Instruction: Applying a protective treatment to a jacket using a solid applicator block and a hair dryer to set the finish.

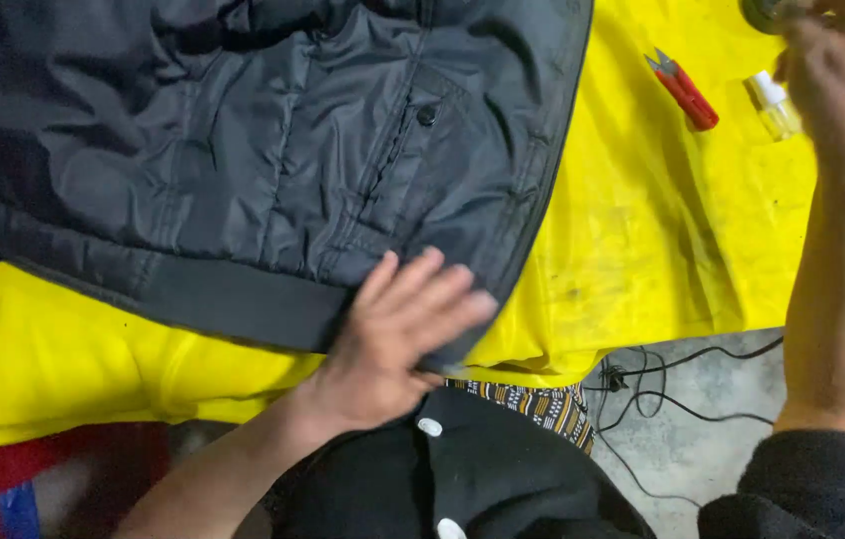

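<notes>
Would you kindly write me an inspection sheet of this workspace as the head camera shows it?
Surface: yellow cloth over the table, smudged with dark marks.
Job's things: black jacket spread flat, its hem corner under the left hand.
Clutter: red thread snips and small clear bottle at the far right.
Grippers: left hand flat, fingers spread; right hand raised near the bottle, grip unclear.
Cables: black cables lie on the floor.
Surroundings: grey concrete floor; red fabric lower left.

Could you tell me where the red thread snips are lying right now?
In the head view, the red thread snips lie on the yellow cloth at upper right, between the black jacket and a small clear bottle near the right hand.
</notes>
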